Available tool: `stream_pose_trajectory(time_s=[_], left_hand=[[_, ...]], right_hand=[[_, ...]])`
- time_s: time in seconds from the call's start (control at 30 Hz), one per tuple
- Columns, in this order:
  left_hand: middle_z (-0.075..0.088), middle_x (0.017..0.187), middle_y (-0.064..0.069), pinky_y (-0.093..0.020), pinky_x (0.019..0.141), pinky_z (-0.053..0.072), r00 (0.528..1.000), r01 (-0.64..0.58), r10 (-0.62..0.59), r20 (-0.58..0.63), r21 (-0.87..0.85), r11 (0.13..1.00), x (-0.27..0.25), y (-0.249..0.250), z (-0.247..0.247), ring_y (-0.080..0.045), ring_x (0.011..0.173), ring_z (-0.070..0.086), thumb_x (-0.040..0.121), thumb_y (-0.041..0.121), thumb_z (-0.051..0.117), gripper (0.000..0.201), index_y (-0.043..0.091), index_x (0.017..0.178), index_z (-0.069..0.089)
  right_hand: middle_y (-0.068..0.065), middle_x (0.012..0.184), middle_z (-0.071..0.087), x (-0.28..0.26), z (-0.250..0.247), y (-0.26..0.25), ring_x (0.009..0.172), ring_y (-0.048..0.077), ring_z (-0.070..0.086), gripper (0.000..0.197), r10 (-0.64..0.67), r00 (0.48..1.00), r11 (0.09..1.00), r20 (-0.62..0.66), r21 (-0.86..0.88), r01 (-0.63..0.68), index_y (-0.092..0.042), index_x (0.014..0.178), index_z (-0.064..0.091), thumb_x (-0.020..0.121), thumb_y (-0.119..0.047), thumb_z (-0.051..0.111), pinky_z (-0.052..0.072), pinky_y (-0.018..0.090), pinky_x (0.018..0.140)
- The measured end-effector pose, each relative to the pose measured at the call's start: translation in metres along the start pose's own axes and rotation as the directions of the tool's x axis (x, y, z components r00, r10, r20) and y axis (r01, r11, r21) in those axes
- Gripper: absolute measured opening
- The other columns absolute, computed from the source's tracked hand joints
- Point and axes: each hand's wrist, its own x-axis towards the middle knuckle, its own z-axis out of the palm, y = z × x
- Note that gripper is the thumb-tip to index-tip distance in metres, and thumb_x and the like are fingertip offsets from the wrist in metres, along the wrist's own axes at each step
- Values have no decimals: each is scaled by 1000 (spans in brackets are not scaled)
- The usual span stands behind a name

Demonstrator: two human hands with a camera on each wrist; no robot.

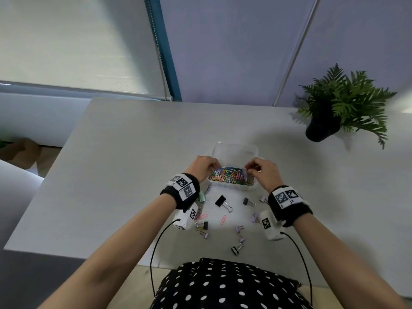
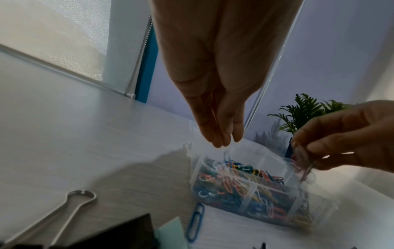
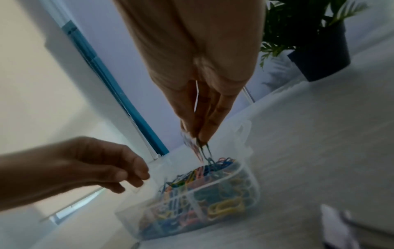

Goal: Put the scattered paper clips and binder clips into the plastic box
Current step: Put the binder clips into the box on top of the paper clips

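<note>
Over the clear plastic box [image 1: 231, 185] of coloured paper clips on the table [image 1: 124, 152], our right hand [image 1: 264, 172] pinches a few paper clips [image 3: 198, 150], while our left hand [image 1: 204, 166], fingertips [image 2: 219, 139] bunched together, seems to hold nothing.

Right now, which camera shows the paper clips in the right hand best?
The right wrist view: the paper clips dangle from the right hand over the box. The left wrist view shows them blurred; the head view hides them.
</note>
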Motion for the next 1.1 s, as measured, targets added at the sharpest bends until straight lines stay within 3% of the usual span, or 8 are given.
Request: stream_pose_trajectory(time_s=[0.07, 0.27, 0.33, 0.5, 0.63, 0.77, 0.9, 1.1], left_hand=[[70, 104, -15, -16, 88, 46, 1000, -8, 7, -30, -28, 1000, -9, -5, -3, -20, 94, 65, 88, -9, 45, 29, 0, 104, 67], [70, 91, -10, -19, 71, 49, 997, 54, -58, -59, -58, 997, -52, -42, -11, -13, 74, 64, 87, -12, 40, 32, 4, 94, 68], [69, 85, -7, -20, 69, 50, 994, 78, -81, -67, -51, 996, -63, -51, -8, -3, 66, 61, 82, -14, 40, 35, 5, 90, 68], [69, 97, -6, -32, 83, 51, 992, 130, -127, -24, 135, 982, -78, -53, 8, -22, 88, 64, 82, -3, 51, 24, 11, 93, 67], [61, 108, -1, -33, 79, 48, 979, 185, -201, 13, 336, 923, -90, -51, 22, -23, 99, 59, 88, 15, 53, 18, 21, 102, 63], [56, 114, 2, -34, 79, 48, 978, 185, -208, 22, 374, 909, -101, -48, 33, -21, 109, 52, 90, 19, 50, 23, 24, 109, 60], [50, 120, 3, -36, 76, 50, 986, 151, -169, 5, 418, 896, -103, -43, 44, -18, 117, 44, 89, 28, 53, 26, 22, 114, 58], [48, 122, -2, -36, 75, 50, 979, 190, -203, -18, 434, 881, -101, -39, 46, -20, 118, 42, 89, 26, 52, 25, 17, 113, 53]], right_hand=[[15, 91, 70, -2, -1, 0, 77, 16, 59, 19, -26, 1000, 998, 11, -53, 27, 0, 89, 68, 81, 10, 55, 43, 0, 67], [15, 89, 69, -24, 20, -16, 82, 22, 64, 14, -219, 966, 966, 136, -110, 234, 1, 87, 66, 83, 8, 55, 54, 37, 82], [12, 96, 67, -32, 41, -24, 87, 20, 61, 15, -261, 925, 937, 277, -158, 312, -2, 94, 65, 85, 3, 53, 51, 36, 85], [10, 130, 47, -44, 92, -38, 120, 21, 44, 42, -304, 824, 752, 479, -410, 516, -5, 126, 45, 86, 7, 46, 42, 30, 100], [17, 125, 46, -48, 103, -38, 117, 29, 40, 37, -287, 833, 601, 473, -588, 541, 2, 121, 43, 84, 8, 41, 40, 36, 93], [15, 115, 54, -55, 106, -24, 110, 29, 47, 28, -261, 830, 598, 492, -593, 540, 1, 110, 54, 84, -7, 57, 40, 37, 97], [10, 91, 63, -62, 107, -15, 88, 26, 59, 39, -278, 831, 664, 482, -528, 529, -3, 91, 63, 60, -18, 81, 50, 33, 83], [12, 101, 54, -62, 107, -17, 98, 27, 46, 15, -228, 876, 797, 424, -435, 418, -3, 92, 54, 80, -6, 62, 36, 33, 83]])
